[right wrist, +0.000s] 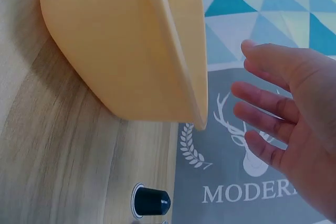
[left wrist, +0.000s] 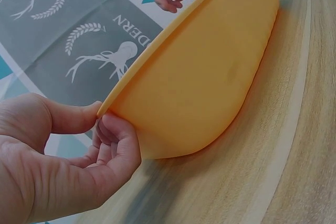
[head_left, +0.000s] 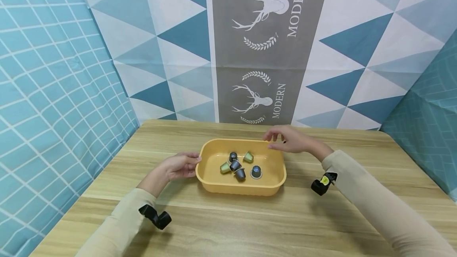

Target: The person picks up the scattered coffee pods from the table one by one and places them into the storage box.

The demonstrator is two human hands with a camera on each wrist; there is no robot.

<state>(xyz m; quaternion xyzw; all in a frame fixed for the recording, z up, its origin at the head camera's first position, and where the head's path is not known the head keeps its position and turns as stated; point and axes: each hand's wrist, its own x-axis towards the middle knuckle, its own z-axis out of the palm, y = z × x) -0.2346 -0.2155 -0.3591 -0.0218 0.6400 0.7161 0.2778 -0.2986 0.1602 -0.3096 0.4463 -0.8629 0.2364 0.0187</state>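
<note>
A yellow plastic bin (head_left: pixel 240 189) stands on the table with several coffee capsules inside, some dark and some green, among them a dark capsule (head_left: pixel 256 171) and a green capsule (head_left: pixel 248 157). My left hand (left wrist: pixel 79 156) pinches the rim at the bin's left end, thumb on top and curled fingers below. Over the back right corner my right hand (head_left: pixel 290 139) hovers with loosely bent fingers and holds nothing. In the right wrist view another dark capsule (right wrist: pixel 149 202) lies on the table outside the bin, mostly hidden by my right hand in the head view.
The wooden table (head_left: pixel 246 229) reaches back to a patterned cloth (head_left: pixel 250 58) with deer heads. A blue checked cloth (head_left: pixel 53 90) hangs at the left and a teal cloth (head_left: pixel 425 118) at the right. Each wrist carries a small black camera mount.
</note>
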